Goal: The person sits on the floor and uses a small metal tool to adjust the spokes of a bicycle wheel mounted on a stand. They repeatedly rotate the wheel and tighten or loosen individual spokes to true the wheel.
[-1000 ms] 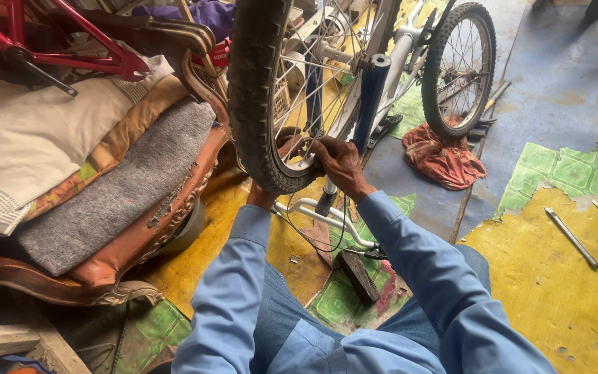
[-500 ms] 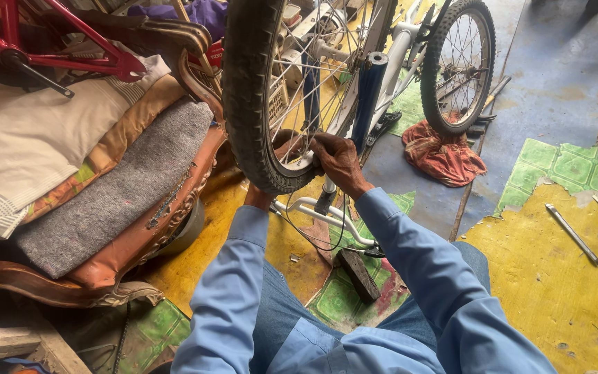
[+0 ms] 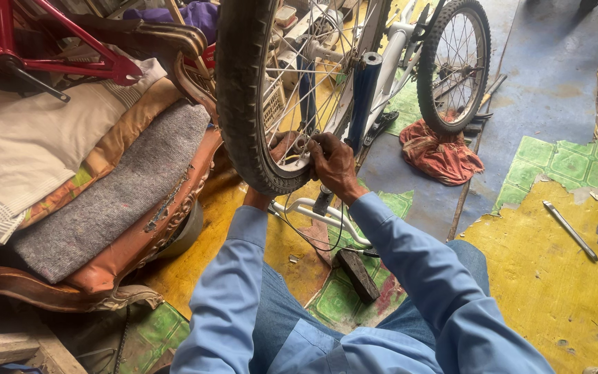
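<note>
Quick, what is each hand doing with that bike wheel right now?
Left hand: mostly hidden behind the tyre, fingers at the rim; grip cannot be told.
Right hand: closed on the wheel rim.

Soft even daylight, mild shadows, sharp focus, slight wide-angle edge distortion.

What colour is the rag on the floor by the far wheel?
The rag is reddish-orange, lying crumpled on the blue floor in the head view.
</note>
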